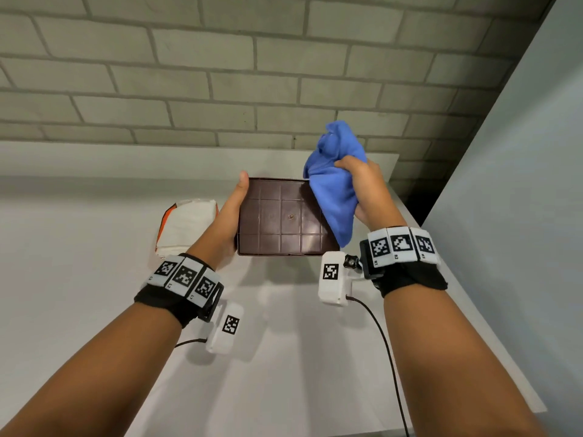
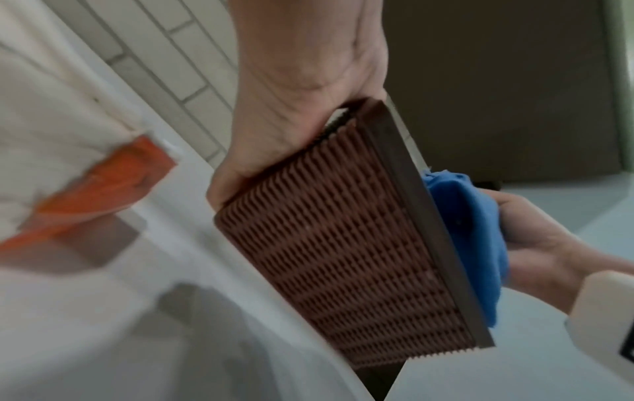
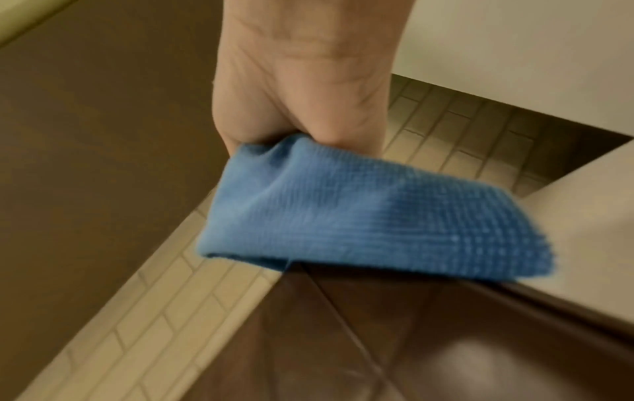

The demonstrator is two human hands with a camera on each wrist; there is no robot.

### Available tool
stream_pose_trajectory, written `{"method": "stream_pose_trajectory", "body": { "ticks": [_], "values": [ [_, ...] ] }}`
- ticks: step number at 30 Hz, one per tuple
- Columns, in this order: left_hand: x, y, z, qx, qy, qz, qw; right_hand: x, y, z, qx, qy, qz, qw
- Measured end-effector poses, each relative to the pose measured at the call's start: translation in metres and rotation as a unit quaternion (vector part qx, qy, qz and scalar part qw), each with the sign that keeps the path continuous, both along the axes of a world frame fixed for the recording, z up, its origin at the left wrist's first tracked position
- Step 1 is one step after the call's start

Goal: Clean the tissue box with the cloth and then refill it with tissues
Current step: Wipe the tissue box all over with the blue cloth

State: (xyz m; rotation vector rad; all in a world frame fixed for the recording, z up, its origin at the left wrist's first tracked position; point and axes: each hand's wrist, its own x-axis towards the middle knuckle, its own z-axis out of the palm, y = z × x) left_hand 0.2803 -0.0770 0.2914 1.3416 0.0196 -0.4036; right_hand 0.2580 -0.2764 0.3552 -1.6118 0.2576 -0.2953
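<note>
White desk [image 1: 94, 279] against a pale brick wall [image 1: 220, 74]; grey panel [image 1: 520, 184] on the right side.

Tissue box [image 1: 280, 222]: dark brown plastic, held up off the desk between both hands, near the back edge. Head view shows a smooth flat face with a moulded grid and a small centre mark. Left wrist view shows a ribbed, woven-look side wall [image 2: 346, 257] with a darker flat rim.

Left hand [image 1: 228, 216]: grips the box's left side. Thumb runs straight up along the edge of the gridded face, palm against the side wall. Fingers are behind the box, hidden.

Right hand [image 1: 366, 190]: fingers curled tight round a bunched blue cloth [image 1: 334, 184]. Part of the cloth sticks up above the fist, the rest hangs down over the box's right edge and covers the right part of the gridded face. Right wrist view: cloth [image 3: 360, 222] drapes from the fist [image 3: 301, 81] onto the brown surface [image 3: 411, 339]; blurred, so how firmly it presses is not readable.

Tissue pack [image 1: 189, 228]: white wrap with orange trim, lying on the desk just left of the left hand, partly behind the wrist. Left wrist view shows it blurred [image 2: 85, 176].

Both wrists carry black straps with marker tags and white camera modules; a cable trails from each.
</note>
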Motion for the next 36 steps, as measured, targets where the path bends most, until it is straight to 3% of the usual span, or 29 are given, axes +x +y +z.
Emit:
{"method": "stream_pose_trajectory", "body": {
  "ticks": [4,6,8,9,13,19,23,25,28,31,36],
  "values": [
    [0.0,-0.003,-0.001,-0.011,0.025,0.012,1.0,-0.006,0.011,0.0,-0.004,-0.052,0.016,0.999],
    [0.0,-0.009,0.001,-0.029,0.028,0.001,0.999,-0.003,0.02,-0.015,-0.149,-0.035,0.068,0.986],
    [0.0,-0.012,0.001,-0.043,0.034,0.0,0.999,0.001,0.025,-0.037,-0.355,0.027,0.093,0.93],
    [0.001,-0.013,-0.001,-0.045,0.04,0.003,0.998,0.002,0.027,-0.044,-0.411,0.052,0.082,0.906],
    [0.004,-0.013,-0.01,-0.053,0.053,-0.008,0.997,-0.004,0.044,-0.057,-0.512,0.065,0.084,0.853],
    [0.007,-0.007,-0.012,-0.065,0.071,-0.003,0.995,-0.019,0.053,-0.07,-0.522,0.03,0.164,0.837],
    [0.008,-0.007,-0.012,-0.053,0.091,0.013,0.994,-0.006,0.038,-0.06,-0.49,0.071,0.09,0.864],
    [0.01,-0.009,-0.012,-0.06,0.107,0.009,0.992,-0.003,0.044,-0.056,-0.501,0.085,0.071,0.858],
    [0.013,-0.011,-0.013,-0.103,0.095,-0.008,0.99,-0.013,0.06,-0.057,-0.53,0.055,0.127,0.837],
    [0.017,-0.006,-0.014,-0.124,0.085,-0.033,0.988,-0.021,0.062,-0.062,-0.522,0.022,0.174,0.835],
    [0.015,-0.001,-0.014,-0.075,0.106,0.01,0.992,-0.005,0.036,-0.055,-0.491,0.084,0.086,0.863]
  ]
}}
